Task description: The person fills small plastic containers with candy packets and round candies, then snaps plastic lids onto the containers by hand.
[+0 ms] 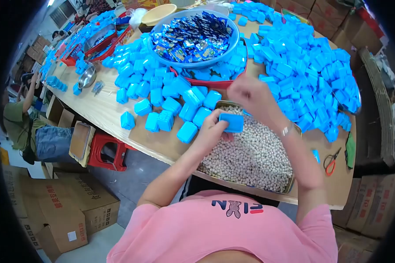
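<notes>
My left hand [216, 127] grips a small blue plastic box [231, 123] over a metal tray full of pale round pellets [254, 153]. Above and to the right of that box, my right hand [250, 93] is raised near the tray's far edge; it is blurred, and its fingers are hard to make out. Blue boxes [156, 96] lie grouped just beyond my left hand. Past the tray, a blue basin [194, 63] holds many shiny dark blue packets [193, 37].
A large heap of blue boxes [303, 65] covers the table's right side. Red-handled scissors [331, 165] lie near the right edge. A red stool [106, 151] and cardboard cartons [61, 206] stand on the floor at left. Another person [19, 116] is at the far left.
</notes>
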The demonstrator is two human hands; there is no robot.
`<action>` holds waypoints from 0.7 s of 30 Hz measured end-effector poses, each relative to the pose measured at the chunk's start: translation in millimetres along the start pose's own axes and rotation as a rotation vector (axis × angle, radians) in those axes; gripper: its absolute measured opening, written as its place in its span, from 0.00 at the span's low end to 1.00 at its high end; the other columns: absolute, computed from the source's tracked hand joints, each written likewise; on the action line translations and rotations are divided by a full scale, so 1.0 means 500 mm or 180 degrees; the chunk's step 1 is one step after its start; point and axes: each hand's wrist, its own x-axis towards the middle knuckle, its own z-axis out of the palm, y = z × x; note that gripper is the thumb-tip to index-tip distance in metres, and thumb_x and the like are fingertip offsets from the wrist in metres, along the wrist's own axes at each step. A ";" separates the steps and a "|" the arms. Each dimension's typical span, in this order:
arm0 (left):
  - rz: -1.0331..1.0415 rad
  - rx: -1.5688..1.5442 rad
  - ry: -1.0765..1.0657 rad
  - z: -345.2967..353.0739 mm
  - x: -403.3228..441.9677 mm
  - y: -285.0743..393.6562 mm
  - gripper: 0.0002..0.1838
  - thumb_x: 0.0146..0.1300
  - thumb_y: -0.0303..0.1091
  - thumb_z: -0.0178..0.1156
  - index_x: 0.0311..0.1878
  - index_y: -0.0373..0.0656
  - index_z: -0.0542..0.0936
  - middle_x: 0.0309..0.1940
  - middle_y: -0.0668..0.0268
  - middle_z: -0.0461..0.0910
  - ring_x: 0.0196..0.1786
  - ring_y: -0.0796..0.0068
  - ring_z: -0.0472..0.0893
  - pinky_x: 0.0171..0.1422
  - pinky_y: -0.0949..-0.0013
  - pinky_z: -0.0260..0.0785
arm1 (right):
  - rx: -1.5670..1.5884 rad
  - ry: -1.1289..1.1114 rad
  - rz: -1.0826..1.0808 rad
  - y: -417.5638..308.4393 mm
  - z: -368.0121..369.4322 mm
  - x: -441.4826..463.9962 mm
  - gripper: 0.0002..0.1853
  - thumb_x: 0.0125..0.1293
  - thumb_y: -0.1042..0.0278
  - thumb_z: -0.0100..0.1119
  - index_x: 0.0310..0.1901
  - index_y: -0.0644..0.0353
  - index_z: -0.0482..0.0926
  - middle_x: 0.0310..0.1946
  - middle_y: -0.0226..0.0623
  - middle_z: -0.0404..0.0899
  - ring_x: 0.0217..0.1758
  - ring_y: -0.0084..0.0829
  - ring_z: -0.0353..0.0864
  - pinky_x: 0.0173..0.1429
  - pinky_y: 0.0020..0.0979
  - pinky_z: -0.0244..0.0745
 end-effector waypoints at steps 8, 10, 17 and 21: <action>0.0081 0.0756 0.0044 0.013 -0.009 0.006 0.12 0.62 0.27 0.51 0.48 0.39 0.73 0.32 0.62 0.77 0.27 0.76 0.77 0.29 0.75 0.72 | -0.1557 0.0676 -0.1740 0.273 0.107 0.342 0.10 0.60 0.74 0.59 0.43 0.55 0.84 0.43 0.34 0.82 0.41 0.39 0.80 0.48 0.39 0.75; 0.0073 0.0781 0.0042 0.011 -0.011 0.016 0.12 0.62 0.27 0.51 0.48 0.39 0.74 0.32 0.62 0.77 0.28 0.76 0.77 0.30 0.76 0.72 | -0.1676 0.0128 -0.1372 0.255 0.093 0.358 0.10 0.60 0.74 0.58 0.43 0.55 0.84 0.44 0.34 0.82 0.41 0.39 0.80 0.48 0.39 0.75; 0.0297 0.0964 0.0154 0.009 0.000 0.011 0.14 0.62 0.27 0.54 0.51 0.38 0.74 0.35 0.64 0.77 0.34 0.78 0.77 0.35 0.77 0.74 | -0.1736 -0.0430 -0.0574 0.189 0.020 0.284 0.10 0.61 0.74 0.57 0.43 0.55 0.85 0.39 0.34 0.83 0.35 0.36 0.80 0.41 0.35 0.75; 0.0062 0.0581 0.0404 0.018 -0.008 0.012 0.18 0.64 0.30 0.61 0.56 0.38 0.74 0.41 0.64 0.79 0.39 0.79 0.77 0.43 0.78 0.75 | -0.0027 -0.0201 -0.0014 0.085 -0.060 0.110 0.08 0.63 0.73 0.60 0.42 0.61 0.83 0.27 0.29 0.80 0.26 0.24 0.72 0.31 0.26 0.68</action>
